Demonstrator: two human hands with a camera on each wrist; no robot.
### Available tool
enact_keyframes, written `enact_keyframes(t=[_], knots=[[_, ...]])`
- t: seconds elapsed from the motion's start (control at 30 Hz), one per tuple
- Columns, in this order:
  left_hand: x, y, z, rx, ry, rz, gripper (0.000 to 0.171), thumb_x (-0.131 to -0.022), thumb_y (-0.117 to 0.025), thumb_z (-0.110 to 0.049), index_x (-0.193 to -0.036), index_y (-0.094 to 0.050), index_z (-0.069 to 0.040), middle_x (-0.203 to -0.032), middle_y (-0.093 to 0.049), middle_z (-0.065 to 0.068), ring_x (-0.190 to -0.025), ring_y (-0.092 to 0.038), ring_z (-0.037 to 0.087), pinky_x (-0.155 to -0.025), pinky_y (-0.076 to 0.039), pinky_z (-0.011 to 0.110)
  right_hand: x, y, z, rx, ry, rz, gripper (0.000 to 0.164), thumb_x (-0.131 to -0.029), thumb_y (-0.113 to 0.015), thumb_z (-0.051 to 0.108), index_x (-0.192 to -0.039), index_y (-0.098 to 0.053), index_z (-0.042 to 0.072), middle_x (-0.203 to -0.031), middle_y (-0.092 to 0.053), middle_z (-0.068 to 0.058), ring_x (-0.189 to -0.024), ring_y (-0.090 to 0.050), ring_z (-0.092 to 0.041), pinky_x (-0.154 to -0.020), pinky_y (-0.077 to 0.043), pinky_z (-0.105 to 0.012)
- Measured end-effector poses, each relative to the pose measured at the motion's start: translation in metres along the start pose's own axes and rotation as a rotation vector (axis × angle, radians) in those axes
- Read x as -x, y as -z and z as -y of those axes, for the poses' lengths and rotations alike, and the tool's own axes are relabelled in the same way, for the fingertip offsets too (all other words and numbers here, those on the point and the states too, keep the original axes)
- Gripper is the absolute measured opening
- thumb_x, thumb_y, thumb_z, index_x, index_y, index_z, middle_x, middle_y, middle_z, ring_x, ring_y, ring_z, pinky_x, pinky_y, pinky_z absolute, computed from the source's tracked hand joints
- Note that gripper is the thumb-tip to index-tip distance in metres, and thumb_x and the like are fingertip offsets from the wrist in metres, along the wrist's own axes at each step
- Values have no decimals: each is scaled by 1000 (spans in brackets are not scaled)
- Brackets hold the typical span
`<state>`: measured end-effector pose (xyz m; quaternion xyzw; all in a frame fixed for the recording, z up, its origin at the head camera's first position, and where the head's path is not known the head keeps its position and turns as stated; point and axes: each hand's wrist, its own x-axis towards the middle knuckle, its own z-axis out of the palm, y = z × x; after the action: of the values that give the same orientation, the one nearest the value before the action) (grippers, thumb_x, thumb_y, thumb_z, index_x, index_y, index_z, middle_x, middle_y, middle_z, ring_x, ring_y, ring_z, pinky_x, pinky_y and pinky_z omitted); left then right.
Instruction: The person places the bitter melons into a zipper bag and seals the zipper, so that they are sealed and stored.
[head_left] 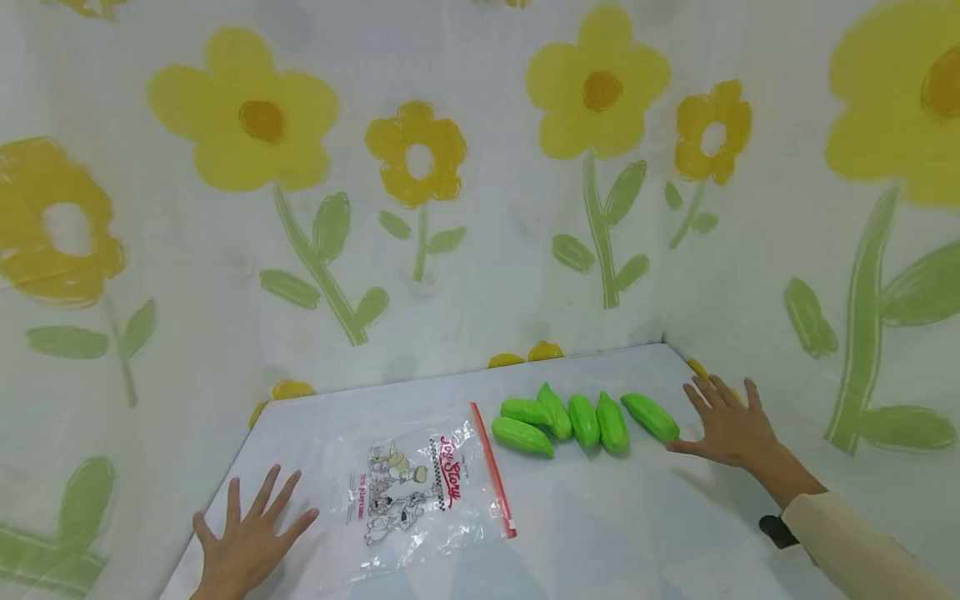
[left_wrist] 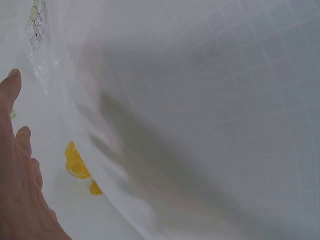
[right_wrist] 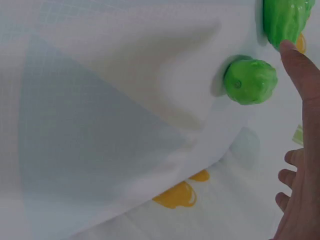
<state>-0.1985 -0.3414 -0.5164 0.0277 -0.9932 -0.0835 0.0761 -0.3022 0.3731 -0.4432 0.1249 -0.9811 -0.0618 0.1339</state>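
My left hand [head_left: 247, 542] is held over the table's left side with its fingers spread, holding nothing. A clear plastic zip bag [head_left: 408, 500] with a red slider strip and a cartoon print lies flat to its right. Several bright green, bumpy, cucumber-like vegetables [head_left: 522, 437] lie in a row beyond the bag's strip. Set a little apart at the row's right end is one more such vegetable [head_left: 651, 417]. Beside it my right hand [head_left: 723, 429] hovers with spread fingers and holds nothing; its thumb overlaps the vegetable's near end in the head view.
The white table [head_left: 600, 533] with pale blue triangles fills the lower view. Behind it and along both sides hangs a white cloth [head_left: 480, 308] printed with yellow flowers. A black strap piece [head_left: 778, 531] shows at my right wrist.
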Motion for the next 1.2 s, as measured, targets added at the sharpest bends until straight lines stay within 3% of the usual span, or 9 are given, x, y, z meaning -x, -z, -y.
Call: enact_keyframes(t=[0.17,0.33,0.53,0.7,1.03,1.2], knots=[[0,3,0,9,20,33,92,-90,-45,-76,-159,-20,-21,-165,-5,18,-139,26,54,-90,32,74,0,-4,-1,0,15,-30,112,-75,-59,83,-146,-43,-2,-150,-38,-27,-138,-31,-47,-107,-5,-74],[-1,4,-1,32,16,21,92,-90,-46,-75,-160,-19,-21,-164,-8,19,-140,23,54,-90,30,75,1,-3,-1,-24,12,-50,107,-77,-61,79,-145,-43,-2,-149,-39,-26,-136,-32,-47,-106,-7,-74],[3,2,-5,44,75,45,95,-87,-49,-78,-157,-25,-18,-160,-21,24,-141,-1,58,-95,23,78,-2,2,9,-81,23,-32,98,-82,-62,73,-146,-43,0,-149,-38,-24,-135,-32,-46,-104,-13,-73],[6,2,-11,65,44,-2,90,-89,-50,-75,-157,-26,-21,-157,-28,23,-138,-12,56,-99,7,81,2,7,23,-110,59,-81,89,-85,-66,66,-144,-47,2,-145,-42,-21,-133,-36,-45,-102,-23,-69],[0,8,-50,152,-11,-87,76,-93,-57,-63,-147,-42,-13,-145,-42,22,-131,-30,49,-98,-15,73,13,8,54,-252,60,-162,70,-86,-73,51,-137,-56,5,-131,-52,-20,-122,-46,-44,-92,-33,-68],[-6,5,-69,182,-46,-107,72,-92,-62,-59,-146,-46,-14,-146,-44,21,-132,-35,47,-99,-19,71,12,5,75,-301,91,-176,63,-87,-75,45,-134,-61,7,-127,-55,-17,-118,-50,-41,-87,-36,-66]])
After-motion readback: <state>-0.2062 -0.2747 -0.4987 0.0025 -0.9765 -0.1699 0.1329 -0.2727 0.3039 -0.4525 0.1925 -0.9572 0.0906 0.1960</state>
